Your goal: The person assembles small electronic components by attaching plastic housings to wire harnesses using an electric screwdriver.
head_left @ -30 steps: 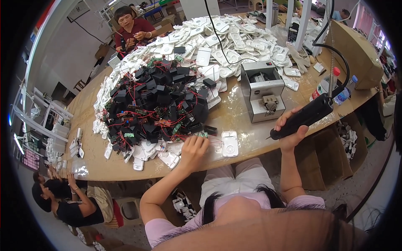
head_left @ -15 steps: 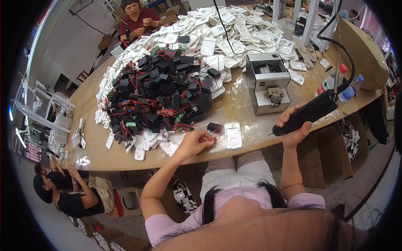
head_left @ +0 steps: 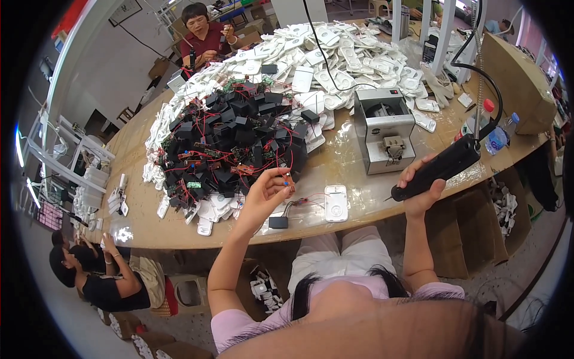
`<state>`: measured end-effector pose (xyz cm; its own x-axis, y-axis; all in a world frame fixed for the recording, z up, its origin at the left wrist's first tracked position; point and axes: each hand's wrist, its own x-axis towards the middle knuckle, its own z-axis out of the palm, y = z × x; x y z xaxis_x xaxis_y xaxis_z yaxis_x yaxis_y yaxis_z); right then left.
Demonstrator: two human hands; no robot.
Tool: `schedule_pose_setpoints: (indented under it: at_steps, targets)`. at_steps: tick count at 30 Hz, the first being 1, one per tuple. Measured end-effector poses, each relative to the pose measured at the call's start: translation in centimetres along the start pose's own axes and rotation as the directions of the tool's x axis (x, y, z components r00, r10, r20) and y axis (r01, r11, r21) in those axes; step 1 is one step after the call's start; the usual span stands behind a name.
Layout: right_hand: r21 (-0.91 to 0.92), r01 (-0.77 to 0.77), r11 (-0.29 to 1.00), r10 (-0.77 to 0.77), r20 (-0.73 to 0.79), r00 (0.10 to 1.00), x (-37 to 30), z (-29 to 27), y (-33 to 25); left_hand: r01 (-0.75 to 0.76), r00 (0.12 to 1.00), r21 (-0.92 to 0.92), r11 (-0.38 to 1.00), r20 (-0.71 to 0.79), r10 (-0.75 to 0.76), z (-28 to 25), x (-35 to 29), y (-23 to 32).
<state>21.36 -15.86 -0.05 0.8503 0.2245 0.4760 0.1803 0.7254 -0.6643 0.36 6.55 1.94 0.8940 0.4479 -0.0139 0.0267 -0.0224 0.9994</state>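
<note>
My right hand [head_left: 423, 186] is wrapped round a black electric screwdriver [head_left: 439, 170], its bit pointing left over the table's near edge. The fingers of my left hand [head_left: 266, 194] pinch a small circuit board [head_left: 287, 183] with a blue part on it, held up by the near side of the heap. Just beyond my left hand lies that heap of black boxes [head_left: 245, 134] with red wires and circuit boards. A single black box [head_left: 278, 222] rests near the edge, and thin wires run from it toward a white plastic casing [head_left: 336, 203] lying between my hands.
A metal screw-feeder machine [head_left: 384, 134] stands beyond my right hand. White casings [head_left: 335, 54] are piled high at the back. Bottles [head_left: 497, 139] and a cardboard box [head_left: 517, 81] are on the right. Across the table sits a co-worker [head_left: 206, 39]; others sit at the left.
My left hand has risen away from the tabletop and moved slightly left with the small board. The single black box now lies nearer the edge, further left. My right hand keeps the screwdriver almost still.
</note>
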Motion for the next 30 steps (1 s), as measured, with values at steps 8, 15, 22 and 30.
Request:
schedule_pose_setpoints:
  at_steps: [8,15,22,30]
  targets:
    - [0.041,-0.005,0.999,0.003,0.032,0.999,0.1,1.2,0.1,0.014,1.000,0.264,0.965,0.005,-0.016,2.6,-1.3,1.4]
    - [0.038,0.002,0.999,-0.004,0.056,0.998,-0.1,1.2,-0.4,0.394,0.878,-0.279,0.876,0.395,-0.269,3.2,-3.2,1.5]
    - [0.033,-0.036,0.999,0.034,0.076,0.997,-0.5,1.5,0.1,0.444,0.796,-0.098,0.891,0.500,-0.342,5.3,-4.7,-3.3]
    - [0.056,-0.063,0.996,0.057,0.102,0.993,-0.6,2.0,0.7,-0.145,0.936,0.478,0.866,0.350,-0.036,5.6,-1.4,-5.1]
